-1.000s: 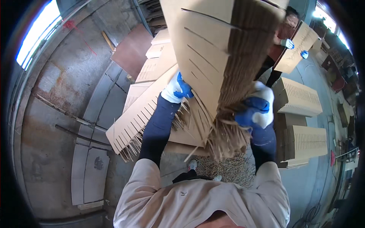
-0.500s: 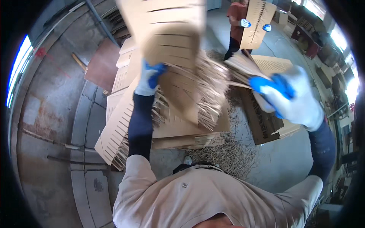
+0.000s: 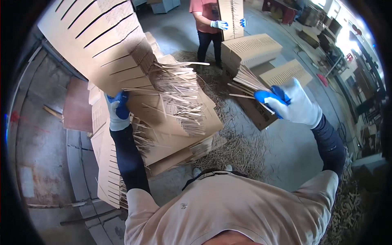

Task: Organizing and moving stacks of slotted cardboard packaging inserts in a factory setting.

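My left hand (image 3: 118,107), in a white and blue work glove, grips the lower edge of a stack of slotted cardboard sheets (image 3: 102,45) tilted up at the left. Loose cardboard strips (image 3: 177,92) fan out beside that stack, over a pile of flat cardboard (image 3: 163,151). My right hand (image 3: 290,102), gloved alike, is raised on the right, closed around a bundle of thin cardboard strips (image 3: 249,79) that points up and left. The strips' ends inside the fist are hidden.
A co-worker (image 3: 204,20) in gloves holds a slotted cardboard sheet (image 3: 232,20) upright ahead. Stacked slotted cardboard (image 3: 253,49) stands before them. Cardboard scraps (image 3: 245,151) litter the floor. A reddish-brown board (image 3: 75,104) leans at the left.
The view has turned, so things ahead sit further left. The tilted stack in my left hand leans further left. My right hand still holds its strips, now less blurred.
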Tool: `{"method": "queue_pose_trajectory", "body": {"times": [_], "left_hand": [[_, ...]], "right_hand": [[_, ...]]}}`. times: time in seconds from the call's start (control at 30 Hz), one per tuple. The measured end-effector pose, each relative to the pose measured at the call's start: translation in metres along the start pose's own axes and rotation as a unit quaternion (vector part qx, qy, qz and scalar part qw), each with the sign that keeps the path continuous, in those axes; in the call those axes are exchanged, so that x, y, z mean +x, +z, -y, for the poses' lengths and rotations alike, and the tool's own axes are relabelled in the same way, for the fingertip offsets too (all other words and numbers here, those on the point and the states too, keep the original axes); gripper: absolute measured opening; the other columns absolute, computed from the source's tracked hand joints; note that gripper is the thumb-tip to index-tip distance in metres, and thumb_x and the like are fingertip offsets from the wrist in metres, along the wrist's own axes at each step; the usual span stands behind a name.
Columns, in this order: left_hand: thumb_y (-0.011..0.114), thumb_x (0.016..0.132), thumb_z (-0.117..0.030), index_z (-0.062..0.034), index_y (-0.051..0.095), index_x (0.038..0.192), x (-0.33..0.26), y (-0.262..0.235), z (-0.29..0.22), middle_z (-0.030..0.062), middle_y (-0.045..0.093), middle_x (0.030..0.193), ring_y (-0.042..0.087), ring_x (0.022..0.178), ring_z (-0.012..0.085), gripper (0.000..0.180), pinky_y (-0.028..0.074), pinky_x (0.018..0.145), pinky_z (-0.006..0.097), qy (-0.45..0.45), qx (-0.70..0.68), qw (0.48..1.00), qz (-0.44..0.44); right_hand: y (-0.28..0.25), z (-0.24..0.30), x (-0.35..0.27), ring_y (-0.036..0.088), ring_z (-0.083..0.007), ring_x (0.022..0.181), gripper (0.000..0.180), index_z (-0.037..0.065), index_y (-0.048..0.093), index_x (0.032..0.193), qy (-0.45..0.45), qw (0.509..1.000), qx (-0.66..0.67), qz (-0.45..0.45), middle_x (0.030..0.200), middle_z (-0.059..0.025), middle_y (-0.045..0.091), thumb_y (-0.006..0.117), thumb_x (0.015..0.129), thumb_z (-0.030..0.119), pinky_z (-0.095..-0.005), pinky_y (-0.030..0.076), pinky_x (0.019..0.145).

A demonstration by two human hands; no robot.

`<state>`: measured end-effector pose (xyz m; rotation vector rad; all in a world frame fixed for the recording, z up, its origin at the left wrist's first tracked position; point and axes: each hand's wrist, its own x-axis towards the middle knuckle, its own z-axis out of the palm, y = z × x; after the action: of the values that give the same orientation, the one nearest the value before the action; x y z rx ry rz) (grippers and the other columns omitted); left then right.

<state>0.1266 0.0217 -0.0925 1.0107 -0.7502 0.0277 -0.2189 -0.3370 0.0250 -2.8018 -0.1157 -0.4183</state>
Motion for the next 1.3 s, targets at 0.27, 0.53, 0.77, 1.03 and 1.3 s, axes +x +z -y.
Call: {"method": "queue_pose_trajectory", "body": {"times": [0.27, 0.53, 0.77, 1.03, 1.3], "left_hand": [[0.07, 0.064, -0.007, 0.0022, 0.051, 0.12, 0.014, 0.065, -0.026, 0.0143, 0.066, 0.097, 0.069, 0.082, 0.0247, 0.06, 0.059, 0.074, 0.034, -0.074, 0.002, 0.99, 0.124], [0.075, 0.06, -0.01, 0.001, 0.057, 0.114, 0.012, 0.067, -0.038, 0.0061, 0.065, 0.094, 0.067, 0.082, 0.0172, 0.058, 0.058, 0.076, 0.032, -0.075, 0.024, 0.992, 0.095], [0.074, 0.055, -0.014, -0.0011, 0.052, 0.123, 0.008, 0.059, -0.031, 0.007, 0.062, 0.107, 0.065, 0.094, 0.0179, 0.073, 0.058, 0.079, 0.031, -0.087, -0.005, 0.992, 0.092], [0.075, 0.054, -0.019, -0.0015, 0.048, 0.128, 0.003, 0.045, -0.02, 0.0093, 0.062, 0.111, 0.065, 0.099, 0.0217, 0.08, 0.056, 0.084, 0.033, -0.063, 0.006, 0.996, 0.067], [0.08, 0.061, -0.019, -0.0014, 0.05, 0.129, 0.019, 0.04, -0.003, 0.009, 0.063, 0.115, 0.062, 0.108, 0.0228, 0.076, 0.054, 0.089, 0.034, -0.041, 0.064, 0.987, 0.143]], "right_hand": [[0.043, -0.018, -0.058, 0.064, -0.0346, 0.081, 0.063, 0.001, 0.059, 0.111, 0.035, 0.962, -0.186, 0.195, 0.084, -0.0169, 0.064, 0.068, 0.081, 0.055, -0.0418, 0.048, 0.068], [0.001, 0.047, 0.052, 0.065, -0.0375, 0.078, 0.09, -0.008, 0.049, 0.127, -0.113, 0.975, -0.142, -0.129, 0.089, -0.0229, 0.064, 0.07, 0.074, 0.062, -0.0407, 0.051, 0.072], [0.014, 0.089, 0.142, 0.058, -0.0341, 0.053, 0.057, 0.002, 0.059, 0.071, -0.224, 0.959, -0.15, -0.083, 0.051, -0.0147, 0.051, 0.066, 0.082, 0.057, -0.0411, 0.046, 0.053], [0.016, 0.088, 0.17, 0.05, -0.0303, 0.045, 0.045, 0.004, 0.058, 0.064, -0.353, 0.929, 0.049, 0.102, 0.049, -0.0123, 0.05, 0.06, 0.093, 0.037, -0.0393, 0.041, 0.049], [0.038, 0.077, 0.166, 0.055, -0.0123, 0.042, 0.032, 0.0, 0.064, 0.069, -0.299, 0.856, 0.366, 0.208, 0.051, -0.007, 0.058, 0.063, 0.094, 0.021, -0.0282, 0.043, 0.042]]}}
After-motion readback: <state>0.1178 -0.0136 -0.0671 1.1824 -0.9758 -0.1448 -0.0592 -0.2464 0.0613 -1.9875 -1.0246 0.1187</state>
